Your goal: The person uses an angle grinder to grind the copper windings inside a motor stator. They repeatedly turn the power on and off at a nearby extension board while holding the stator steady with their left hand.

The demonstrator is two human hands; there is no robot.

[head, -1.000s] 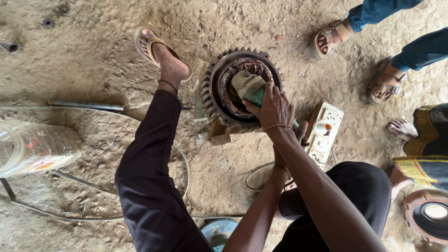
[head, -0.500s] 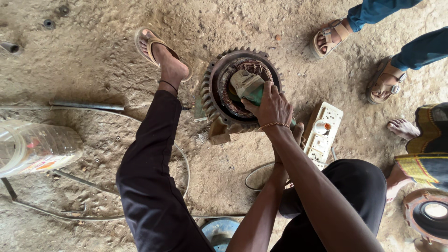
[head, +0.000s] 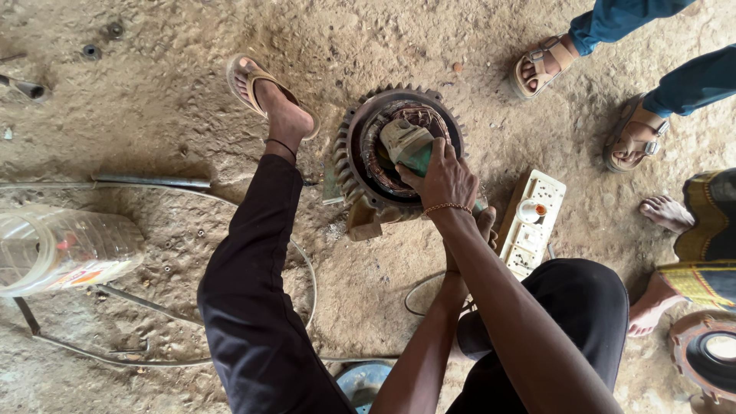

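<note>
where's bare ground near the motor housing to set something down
Bare dirt lies above the finned motor housing, between the sandalled foot and the other person's sandals. Another patch lies below it, between the dark trouser leg and the forearms. Right of the housing is crowded: power strip, right hand on the green grinder, cable.

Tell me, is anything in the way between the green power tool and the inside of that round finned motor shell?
Nothing visible. The right hand grips the green power tool, whose head already sits inside the open motor shell.
</note>
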